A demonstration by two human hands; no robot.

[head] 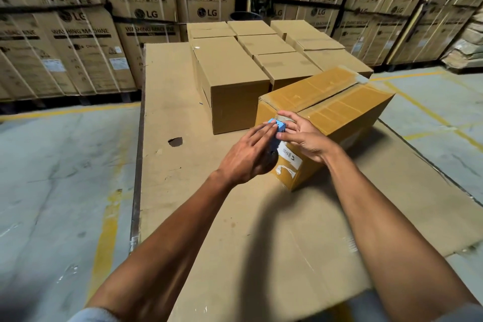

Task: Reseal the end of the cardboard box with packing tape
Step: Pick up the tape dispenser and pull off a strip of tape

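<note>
— How many plain boxes stood at the far end of the cardboard sheet (167, 102)?
— Nine plain cartons (235, 81), three rows of three, plus one taped box (337, 102) near right.
— And hands?
— Two: left hand (245, 157), right hand (305, 136), with one blue tape dispenser (277, 127) between them.

Plain brown cartons (235, 81) sit grouped beyond the hands; stacked washing-machine boxes (78, 42) line the far wall behind.

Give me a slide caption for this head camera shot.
Both hands press a blue tape dispenser against the near end of a tape-covered cardboard box.
</note>
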